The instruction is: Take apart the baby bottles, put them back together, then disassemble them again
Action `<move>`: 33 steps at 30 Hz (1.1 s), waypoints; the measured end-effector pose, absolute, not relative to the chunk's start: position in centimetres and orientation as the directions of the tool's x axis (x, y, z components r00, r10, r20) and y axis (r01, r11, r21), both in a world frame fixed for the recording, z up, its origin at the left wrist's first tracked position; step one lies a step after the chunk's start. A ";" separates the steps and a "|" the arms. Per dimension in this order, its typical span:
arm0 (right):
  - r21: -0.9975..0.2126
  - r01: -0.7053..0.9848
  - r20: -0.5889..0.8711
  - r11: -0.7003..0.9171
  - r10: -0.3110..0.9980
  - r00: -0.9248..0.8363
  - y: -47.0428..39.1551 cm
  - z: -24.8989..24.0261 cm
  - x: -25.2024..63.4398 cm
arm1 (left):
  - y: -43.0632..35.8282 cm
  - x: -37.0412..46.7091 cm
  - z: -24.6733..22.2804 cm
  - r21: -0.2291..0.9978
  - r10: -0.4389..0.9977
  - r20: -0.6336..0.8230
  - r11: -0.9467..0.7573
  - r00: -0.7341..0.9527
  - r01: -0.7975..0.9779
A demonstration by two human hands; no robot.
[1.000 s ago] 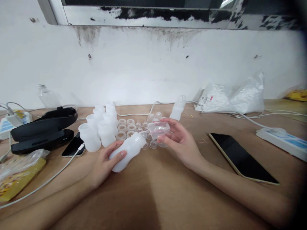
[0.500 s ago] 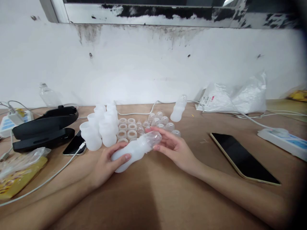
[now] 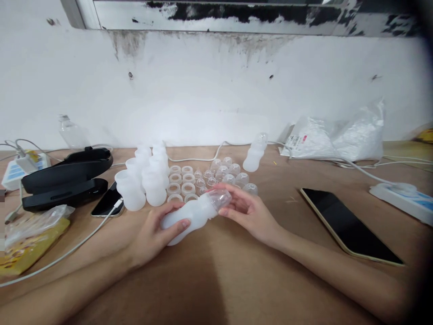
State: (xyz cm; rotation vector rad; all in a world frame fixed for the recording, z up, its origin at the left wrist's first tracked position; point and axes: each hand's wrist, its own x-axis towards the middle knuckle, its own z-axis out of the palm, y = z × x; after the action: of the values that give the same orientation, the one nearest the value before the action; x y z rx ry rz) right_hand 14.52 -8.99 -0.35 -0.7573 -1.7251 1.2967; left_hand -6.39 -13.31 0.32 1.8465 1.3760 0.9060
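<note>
A frosted white baby bottle (image 3: 191, 220) lies tilted between my hands, its top pointing up to the right. My left hand (image 3: 158, 232) is wrapped round the bottle's body. With thumb and fingers, my right hand (image 3: 248, 211) grips the clear dome cap (image 3: 219, 200) on the bottle's top. Just beyond stand rows of open white bottle bodies (image 3: 131, 192), whitish screw rings (image 3: 174, 188), clear teats (image 3: 199, 183) and clear dome caps (image 3: 241, 179). Behind them, a capped baby bottle (image 3: 255, 153) stands upright by itself.
A large phone (image 3: 348, 225) lies at right, near a power strip (image 3: 402, 196). Plastic bags (image 3: 334, 137) rest against the wall. At left are a black case (image 3: 67, 178), a smaller phone (image 3: 107, 201) on a white cable, a yellow packet (image 3: 34, 243) and another power strip (image 3: 25, 169).
The view has shifted slightly, so everything sits a little differently in frame. Both hands keep their hold on the bottle and its cap, with hardly any other movement.
</note>
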 end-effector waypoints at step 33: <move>-0.646 0.707 0.591 0.287 0.774 0.226 -2.0 5.5 23.5 | -13.1 -5.9 -3.0 0.996 0.909 0.092 -0.080 0.406 -0.047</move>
State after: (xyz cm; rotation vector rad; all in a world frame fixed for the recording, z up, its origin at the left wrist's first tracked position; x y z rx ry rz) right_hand 23.51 -2.05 5.52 -1.4373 -1.4973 0.0799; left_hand -5.92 -13.08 -2.98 1.4212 0.8302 0.9671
